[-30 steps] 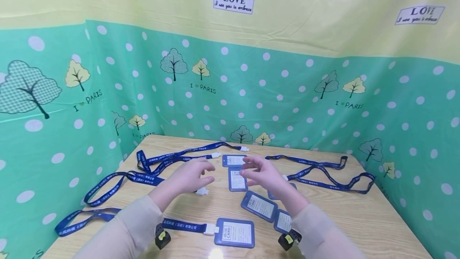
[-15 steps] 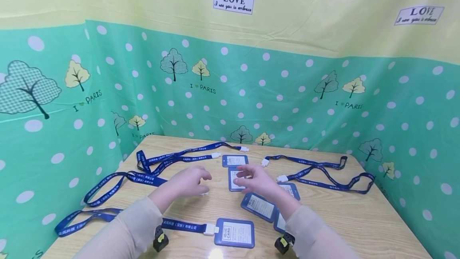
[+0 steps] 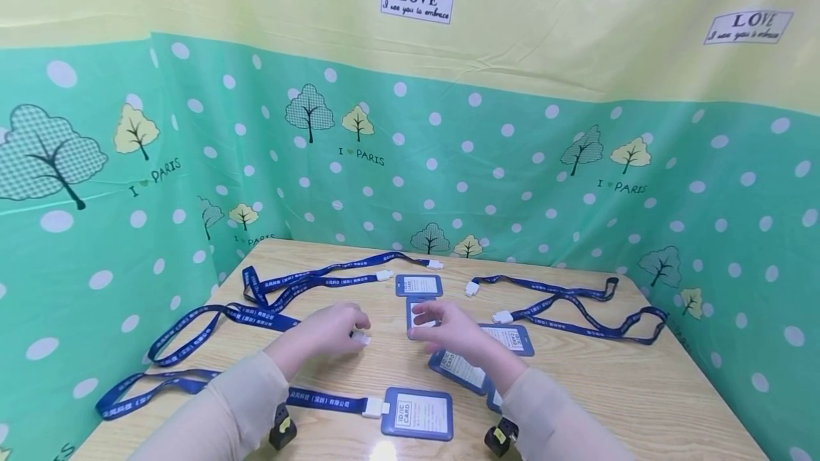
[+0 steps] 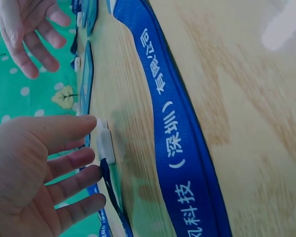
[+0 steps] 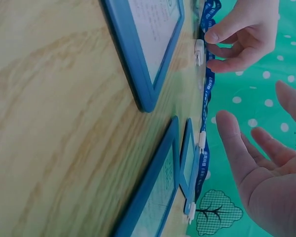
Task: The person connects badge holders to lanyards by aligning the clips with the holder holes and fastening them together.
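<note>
Low over the left middle of the table, my left hand (image 3: 323, 333) hovers at the white clip (image 3: 361, 338) of a blue lanyard (image 3: 259, 317). In the left wrist view its loosely bent fingers reach beside that clip (image 4: 106, 143); whether they touch it I cannot tell. My right hand (image 3: 456, 336), fingers spread and relaxed, hangs above several blue ID card holders. One holder (image 3: 419, 331) lies just left of its fingertips, partly covered. Two more holders, one to the right (image 3: 512, 338) and one nearer me (image 3: 458, 370), lie partly under it. Both hands are holding nothing visible.
At the front, a card holder (image 3: 418, 415) is joined to a lanyard by a white clip (image 3: 373, 407). Another holder (image 3: 418, 285) lies at the back. Further lanyards lie at back left (image 3: 346, 267) and on the right (image 3: 589, 326). A green and yellow curtain (image 3: 512, 162) surrounds the table.
Both hands have come lower and nearer to me. The right hand has also shifted left, uncovering the right-hand lanyard clips and more of the right card holder. The lanyards and holders lie unmoved.
</note>
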`<state>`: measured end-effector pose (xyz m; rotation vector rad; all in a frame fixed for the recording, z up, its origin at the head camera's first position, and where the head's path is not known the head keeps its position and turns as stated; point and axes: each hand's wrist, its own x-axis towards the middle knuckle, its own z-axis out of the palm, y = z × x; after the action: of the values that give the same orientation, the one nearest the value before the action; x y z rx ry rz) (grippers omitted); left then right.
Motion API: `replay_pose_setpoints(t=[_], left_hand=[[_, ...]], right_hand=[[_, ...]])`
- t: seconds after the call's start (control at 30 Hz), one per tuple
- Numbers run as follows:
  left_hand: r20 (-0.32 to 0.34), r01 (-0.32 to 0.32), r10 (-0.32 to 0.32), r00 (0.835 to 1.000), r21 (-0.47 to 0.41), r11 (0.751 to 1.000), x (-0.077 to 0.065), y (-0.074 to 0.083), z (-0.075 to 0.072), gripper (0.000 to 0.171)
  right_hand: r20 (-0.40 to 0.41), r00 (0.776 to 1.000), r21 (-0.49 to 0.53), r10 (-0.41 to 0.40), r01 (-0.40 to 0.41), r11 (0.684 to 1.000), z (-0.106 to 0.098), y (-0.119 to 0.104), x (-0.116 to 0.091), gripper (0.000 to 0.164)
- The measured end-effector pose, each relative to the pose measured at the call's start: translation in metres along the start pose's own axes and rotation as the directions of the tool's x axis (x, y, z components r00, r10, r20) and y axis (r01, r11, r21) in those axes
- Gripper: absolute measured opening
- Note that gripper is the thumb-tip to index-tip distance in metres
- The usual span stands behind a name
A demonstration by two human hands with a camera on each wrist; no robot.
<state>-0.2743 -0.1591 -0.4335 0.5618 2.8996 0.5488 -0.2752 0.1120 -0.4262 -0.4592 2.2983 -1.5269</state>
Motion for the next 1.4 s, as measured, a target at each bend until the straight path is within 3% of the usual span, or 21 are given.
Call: replay_pose_setpoints(t=[0.3,0.97,1.4], left_hand=[[-0.01,0.006,-0.006,1.0,0.006,1.0,0.0,-0.003,0.003,0.032],[-0.002,0.016,-0.016,1.0,0.026,1.0,0.004,-0.006,0.01,0.021],[0.005,-0.038,0.037,0.999,0.029,0.999,0.002,0.002,0.013,0.017]], right_hand=[[0.005,1.0,-0.043,0.01,-0.01,0.999,0.008,-0.003,0.0,0.058],[0.039,0.999,-0.052,0.006,-0.003,0.999,0.016,-0.003,-0.001,0.063],[0.038,0.999,-0.073,0.014,-0.012,0.997,0.009,0.002,-0.005,0.059]])
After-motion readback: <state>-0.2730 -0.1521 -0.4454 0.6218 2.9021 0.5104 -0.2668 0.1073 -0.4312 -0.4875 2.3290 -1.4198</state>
